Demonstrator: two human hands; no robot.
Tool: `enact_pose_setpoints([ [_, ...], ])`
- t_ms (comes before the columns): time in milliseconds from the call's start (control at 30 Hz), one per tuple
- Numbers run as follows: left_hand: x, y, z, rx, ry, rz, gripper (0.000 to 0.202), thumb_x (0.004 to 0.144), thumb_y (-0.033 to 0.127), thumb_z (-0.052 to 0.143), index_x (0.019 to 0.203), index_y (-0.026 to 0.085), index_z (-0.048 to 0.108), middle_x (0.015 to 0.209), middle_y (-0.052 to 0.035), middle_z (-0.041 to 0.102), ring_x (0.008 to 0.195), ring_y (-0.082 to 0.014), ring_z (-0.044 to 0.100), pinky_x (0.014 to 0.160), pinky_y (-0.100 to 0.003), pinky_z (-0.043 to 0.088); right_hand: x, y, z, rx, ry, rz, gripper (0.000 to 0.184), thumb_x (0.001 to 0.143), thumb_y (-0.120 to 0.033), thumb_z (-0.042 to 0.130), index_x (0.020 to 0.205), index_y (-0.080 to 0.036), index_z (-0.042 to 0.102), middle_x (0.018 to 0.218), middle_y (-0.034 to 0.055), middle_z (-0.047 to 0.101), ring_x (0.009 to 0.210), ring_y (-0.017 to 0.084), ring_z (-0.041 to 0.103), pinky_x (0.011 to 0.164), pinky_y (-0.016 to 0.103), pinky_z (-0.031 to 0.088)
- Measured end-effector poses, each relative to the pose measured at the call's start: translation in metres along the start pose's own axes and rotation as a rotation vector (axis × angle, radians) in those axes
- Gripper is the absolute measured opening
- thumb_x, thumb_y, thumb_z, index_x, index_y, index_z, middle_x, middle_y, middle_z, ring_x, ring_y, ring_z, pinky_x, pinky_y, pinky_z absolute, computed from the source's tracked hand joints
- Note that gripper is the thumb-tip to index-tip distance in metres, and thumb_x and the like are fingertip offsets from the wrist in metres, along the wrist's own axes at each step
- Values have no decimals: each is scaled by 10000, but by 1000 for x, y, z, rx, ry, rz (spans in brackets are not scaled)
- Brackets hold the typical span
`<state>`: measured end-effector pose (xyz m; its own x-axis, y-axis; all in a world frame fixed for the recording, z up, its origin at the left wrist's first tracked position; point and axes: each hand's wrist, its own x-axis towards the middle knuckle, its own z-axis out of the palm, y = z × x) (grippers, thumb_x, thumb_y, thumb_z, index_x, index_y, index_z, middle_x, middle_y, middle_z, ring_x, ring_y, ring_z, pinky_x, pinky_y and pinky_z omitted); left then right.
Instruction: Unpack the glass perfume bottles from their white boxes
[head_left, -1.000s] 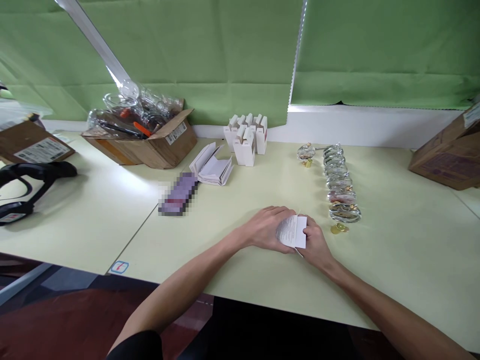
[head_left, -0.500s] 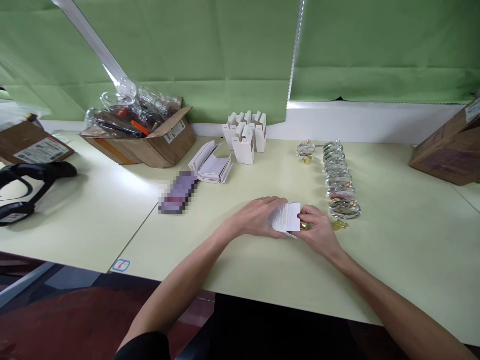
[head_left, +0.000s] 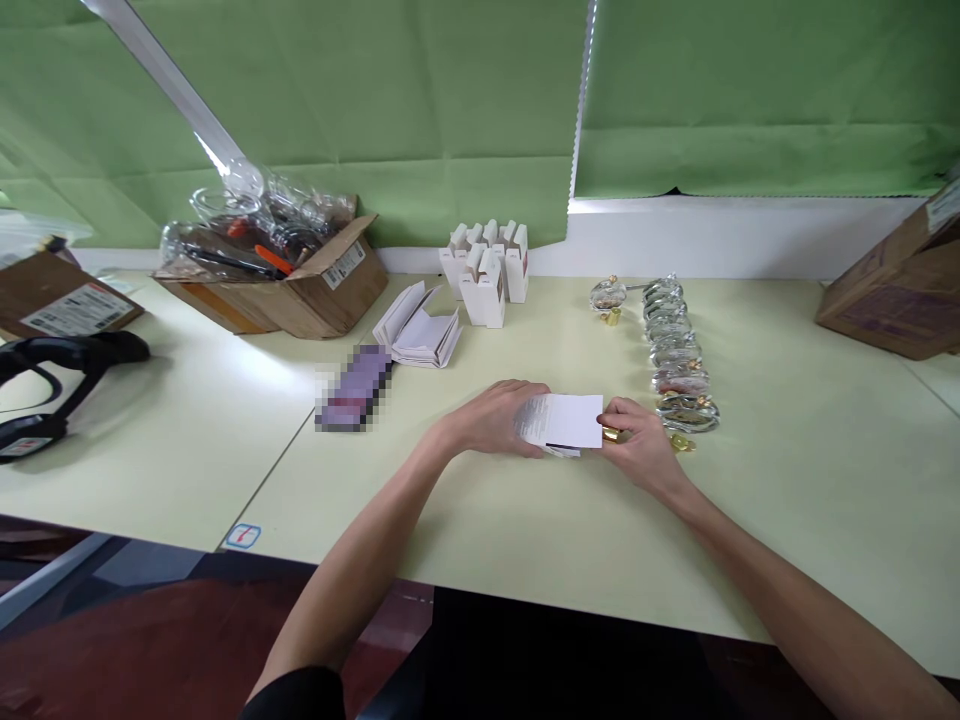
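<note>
My left hand (head_left: 502,417) is closed around a small printed carton (head_left: 531,420), and the fingers cover much of it. A white card insert (head_left: 576,420) sticks out of the carton's right end. At the insert's outer end, my right hand (head_left: 634,440) is closed with thumb and fingertips against it, a gold cap (head_left: 613,434) showing between the fingers. Just right of that hand lie gold pieces (head_left: 681,443) on the table. Beyond them runs a row of clear glass bottles (head_left: 675,350), and another glass bottle (head_left: 607,295) lies to its left beside a gold cap.
White cartons with raised flaps (head_left: 484,290) stand at the back of the table (head_left: 525,540). Left of them are folded white papers (head_left: 424,335), a blurred-out phone-like object (head_left: 354,388) and a cardboard box (head_left: 322,295) of wrapped items. Another cardboard box (head_left: 892,280) stands far right.
My left hand has shifted left with the carton, while my right hand stays almost in place. More of the white insert now shows between the hands.
</note>
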<state>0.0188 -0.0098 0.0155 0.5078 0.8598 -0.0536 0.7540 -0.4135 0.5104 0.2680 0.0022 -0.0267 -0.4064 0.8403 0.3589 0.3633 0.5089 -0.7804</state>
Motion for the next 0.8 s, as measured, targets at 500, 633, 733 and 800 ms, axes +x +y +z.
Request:
enact_pose_setpoints([
  [500,-15,-21,-18,69,-81,-151,725,677,456,771,1319,279,485,1345,-62,577,1305,-321,458,1060,-419,399,-2,-3,3,-71,12,25,172,805,-261,655,661,-225,741,657,3,526,645,152,506,581,296,388],
  [633,-18,-29,-19,60,-86,-172,753,688,451,760,1357,286,458,1399,-64,533,1348,-320,410,1093,-431,373,-2,-4,3,-79,25,32,173,797,-267,655,652,-224,741,657,7,537,652,157,518,587,299,390],
  [733,-20,-34,-20,64,-89,-190,765,694,450,756,1375,291,445,1410,-67,519,1367,-321,389,1098,-432,372,-2,-6,-1,-77,16,53,172,788,-271,658,645,-220,736,665,10,554,652,157,527,596,299,401],
  [800,-21,-36,-21,73,-93,-197,772,699,454,754,1384,289,440,1404,-71,523,1371,-320,390,1100,-434,373,-2,-7,-4,-77,14,86,177,785,-274,656,639,-215,735,675,14,563,648,156,535,584,295,400],
])
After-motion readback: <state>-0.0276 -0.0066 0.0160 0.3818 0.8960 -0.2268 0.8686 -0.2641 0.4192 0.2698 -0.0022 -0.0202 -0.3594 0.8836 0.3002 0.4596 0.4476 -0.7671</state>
